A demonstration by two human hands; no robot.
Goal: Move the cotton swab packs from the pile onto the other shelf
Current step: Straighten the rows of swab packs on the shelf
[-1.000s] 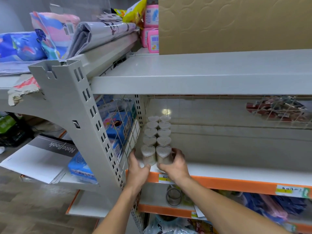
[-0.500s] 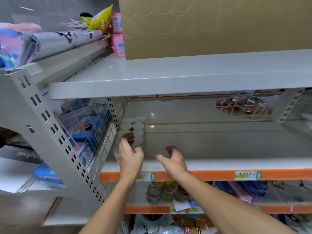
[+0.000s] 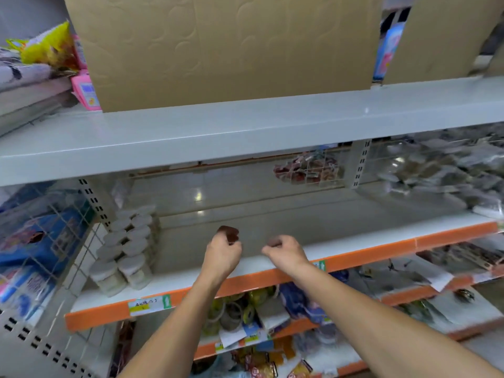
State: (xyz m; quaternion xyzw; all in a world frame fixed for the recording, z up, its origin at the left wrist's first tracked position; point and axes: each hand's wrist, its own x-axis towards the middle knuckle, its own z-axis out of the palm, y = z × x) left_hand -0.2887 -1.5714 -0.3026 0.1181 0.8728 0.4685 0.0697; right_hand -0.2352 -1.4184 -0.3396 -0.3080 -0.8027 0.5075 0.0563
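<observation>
While both hands hover over the orange-edged shelf [image 3: 272,276], the left hand [image 3: 222,253] and right hand [image 3: 285,252] loosely curled and holding nothing, cotton swab packs [image 3: 124,249] stand in two rows at its left end; these small lidded tubs look light and rigid, best pinched by their sides.

The pale grey painted-metal shelf [image 3: 245,126] has a smooth, slightly glossy top. Its lower board [image 3: 218,236] reflects ceiling lights, with a matt orange plastic strip [image 3: 368,255] along its front edge. At its left end stand clear plastic cotton swab packs [image 3: 122,257] with matt white lids. Above, the tan cardboard box [image 3: 218,45] looks matt and faintly embossed.
</observation>
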